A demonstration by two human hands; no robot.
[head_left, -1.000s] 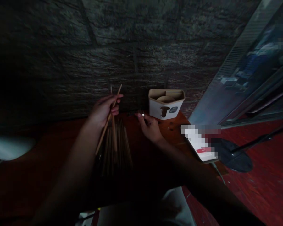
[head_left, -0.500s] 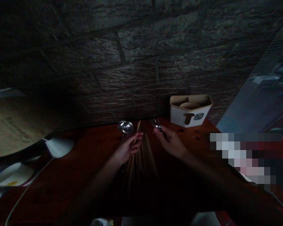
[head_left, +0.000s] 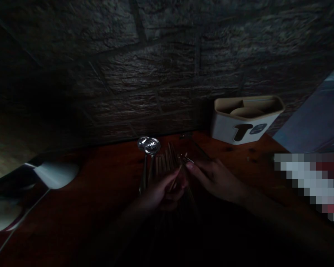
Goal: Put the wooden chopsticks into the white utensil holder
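Dim light blurs much of the detail. My left hand (head_left: 167, 191) is closed low over the row of wooden chopsticks (head_left: 161, 160), seemingly with a chopstick in its fingers. Close by on the right, my right hand (head_left: 215, 180) pinches a small shiny metal spoon (head_left: 187, 160), its bowl almost touching my left fingertips. Left of the chopsticks lie two long-handled metal ladles, one a slotted ladle (head_left: 152, 146) overlapping the other ladle (head_left: 142, 143). Beyond my right hand, a dark metal utensil (head_left: 186, 135) rests near the wall.
A white utensil holder (head_left: 225, 128) with a beige rim stands at the back right against the stone-patterned wall (head_left: 122, 78). On the left are a white cone-shaped object (head_left: 57, 174) with a cord, a white bowl (head_left: 5, 217) and a brown bag (head_left: 5, 148). The wooden table (head_left: 100, 167) is reddish.
Both hands have come closer together and lower over the chopsticks; the spoon has moved toward my left hand. The camera view has shifted, making the holder appear nearer.
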